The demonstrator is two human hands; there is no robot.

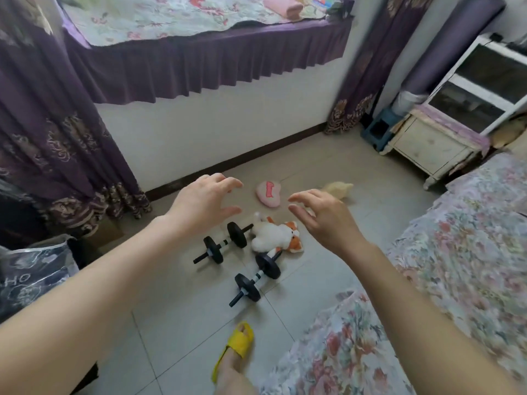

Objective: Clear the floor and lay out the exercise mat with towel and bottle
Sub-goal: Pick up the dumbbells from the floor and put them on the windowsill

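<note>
A person's left hand (204, 199) and right hand (325, 218), fingers loosely spread and holding nothing, reach over two dumbbells (225, 242) and a plush cat (273, 233) on the tiled floor (176, 323).

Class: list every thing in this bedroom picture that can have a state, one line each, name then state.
left hand, open, holding nothing
right hand, open, holding nothing
far dumbbell, lying on the floor
near dumbbell, lying on the floor
plush cat, lying on the floor
pink plush, lying on the floor
mat, rolled up, leaning in the corner
towel, rolled, on the window seat
yellow slipper, worn on a foot
</note>
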